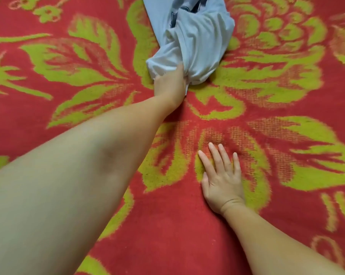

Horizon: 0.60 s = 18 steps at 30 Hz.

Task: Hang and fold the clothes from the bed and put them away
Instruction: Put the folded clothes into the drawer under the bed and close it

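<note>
A pale blue-grey garment with dark markings near its top lies bunched on the bed at the upper middle. My left hand reaches far forward and grips the near end of this garment, fingers buried in the cloth. Lower down, my right hand presses flat on the blanket, palm down, fingers spread and holding nothing. The garment's far part runs out of the top of the frame.
A red blanket with large yellow-green flowers and leaves covers the whole bed surface in view. No other clothes or furniture show.
</note>
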Motion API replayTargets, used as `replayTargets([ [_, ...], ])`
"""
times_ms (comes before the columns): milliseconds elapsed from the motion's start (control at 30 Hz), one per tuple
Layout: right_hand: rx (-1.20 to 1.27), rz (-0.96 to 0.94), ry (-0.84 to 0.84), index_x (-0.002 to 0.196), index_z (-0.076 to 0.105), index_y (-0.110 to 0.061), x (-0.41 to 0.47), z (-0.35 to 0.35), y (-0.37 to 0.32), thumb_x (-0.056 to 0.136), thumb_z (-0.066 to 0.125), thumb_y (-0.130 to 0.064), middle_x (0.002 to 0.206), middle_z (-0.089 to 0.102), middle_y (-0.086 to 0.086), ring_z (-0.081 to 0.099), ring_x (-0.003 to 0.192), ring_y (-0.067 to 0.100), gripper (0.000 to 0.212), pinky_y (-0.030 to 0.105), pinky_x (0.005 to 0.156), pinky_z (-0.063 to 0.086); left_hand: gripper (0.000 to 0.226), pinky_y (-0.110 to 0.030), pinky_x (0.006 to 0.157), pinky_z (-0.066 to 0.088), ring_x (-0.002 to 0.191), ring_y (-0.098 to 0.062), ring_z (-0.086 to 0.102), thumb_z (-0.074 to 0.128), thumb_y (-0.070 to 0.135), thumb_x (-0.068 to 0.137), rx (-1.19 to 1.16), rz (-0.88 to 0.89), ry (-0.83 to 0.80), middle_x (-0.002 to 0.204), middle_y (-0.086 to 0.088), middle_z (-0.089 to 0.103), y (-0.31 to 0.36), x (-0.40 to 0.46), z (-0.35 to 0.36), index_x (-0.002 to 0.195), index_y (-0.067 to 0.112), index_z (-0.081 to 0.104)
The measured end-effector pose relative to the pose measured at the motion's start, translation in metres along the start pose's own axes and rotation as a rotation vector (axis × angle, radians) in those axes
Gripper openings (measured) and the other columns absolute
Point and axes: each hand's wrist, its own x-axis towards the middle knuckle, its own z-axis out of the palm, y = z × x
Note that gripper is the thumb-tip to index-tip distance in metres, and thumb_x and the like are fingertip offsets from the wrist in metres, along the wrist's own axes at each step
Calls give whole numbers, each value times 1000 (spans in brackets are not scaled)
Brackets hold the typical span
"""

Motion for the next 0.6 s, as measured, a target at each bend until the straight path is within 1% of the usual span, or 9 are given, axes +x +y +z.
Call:
replayTargets([
  [67, 9, 9, 2, 144, 33, -25, -2, 1, -1, 86, 33, -31, 153, 34, 6, 22, 142, 23, 58, 48, 116, 4, 40, -41, 76, 40, 99, -42, 59, 40, 30, 100, 103, 44, 20, 109, -20, 63, -9, -31, 6, 136, 14, 40],
  [167, 5, 16, 9, 144, 32, -26, -4, 3, 1, 85, 32, -32, 154, 34, 6, 22, 142, 23, 59, 48, 116, 4, 41, -43, 83, 40, 94, -38, 60, 41, 20, 98, 130, 58, 72, 102, -16, 65, -22, -92, 18, 138, 17, 42],
  [267, 19, 13, 7, 145, 35, -25, -3, 2, 0, 86, 31, -32, 153, 34, 6, 23, 142, 23, 59, 48, 116, 4, 37, -42, 80, 43, 90, -38, 61, 43, 13, 94, 123, 38, 96, 96, -15, 66, -36, -143, 23, 131, 18, 48],
  [300, 20, 17, -12, 146, 35, -25, -4, 1, -1, 87, 29, -32, 155, 32, 5, 22, 143, 23, 60, 46, 116, 1, 40, -42, 78, 44, 90, -38, 61, 43, 13, 94, 120, 23, 75, 98, -16, 66, -42, -158, 22, 134, 18, 46],
  [367, 8, 38, -87, 150, 26, -29, -6, -2, -3, 91, 26, -33, 159, 20, 1, 13, 147, 20, 59, 43, 117, -7, 46, -39, 76, 44, 95, -38, 61, 40, 16, 96, 69, -3, -48, 104, -15, 66, -53, -195, 19, 142, 20, 37],
  [400, 11, 59, -146, 151, 21, -31, -6, -8, -3, 94, 27, -32, 161, 13, -1, 8, 148, 19, 57, 42, 117, -8, 46, -39, 76, 45, 97, -37, 61, 37, 17, 98, 56, -15, -114, 107, -13, 65, -59, -218, 18, 143, 21, 35],
  [467, 19, 101, -295, 153, 17, -27, -8, -31, -6, 97, 37, -28, 162, 7, -1, 4, 149, 18, 59, 43, 118, -1, 45, -35, 71, 41, 99, -34, 60, 34, 17, 98, 125, -23, -230, 113, -10, 63, -71, -269, 11, 143, 24, 32],
  [533, 62, 92, -496, 152, 20, -19, -16, -69, -12, 94, 44, -21, 161, 11, 4, 12, 148, 21, 63, 38, 118, 12, 37, -30, 67, 33, 102, -31, 59, 34, 22, 99, 170, -9, -393, 116, -8, 62, -80, -318, -9, 135, 25, 39],
  [600, 153, -6, -752, 153, 18, -16, -32, -118, -28, 93, 46, -14, 158, 19, 9, 25, 143, 24, 66, 31, 114, 23, 26, -29, 67, 31, 102, -30, 59, 35, 25, 98, 220, 62, -494, 114, -7, 63, -84, -352, -44, 120, 23, 50],
])
